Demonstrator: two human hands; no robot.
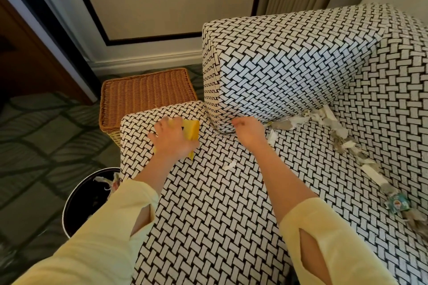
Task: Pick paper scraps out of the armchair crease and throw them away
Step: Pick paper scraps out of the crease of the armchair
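While both hands work the seat, torn paper scraps [335, 132] fill the armchair [231, 215] crease.

The scraps are white and grey-brown, ragged and crumpled, with one blue printed piece [397, 203] at the near end. They lie in a long narrow line that starts at the foot of the armrest [289, 65], runs to the inner corner, then bends and follows the seat's other crease toward the lower right. One small white scrap [229, 165] lies apart on the seat. The left hand [172, 141] rests with spread fingers on a yellow pad [193, 131] at the seat's front corner. The right hand [249, 131] reaches to the armrest's base with its fingers curled at the crease; I cannot tell whether they pinch anything. Both forearms are stretched forward. A black bin [76, 206] on the floor beside the chair holds more scraps.
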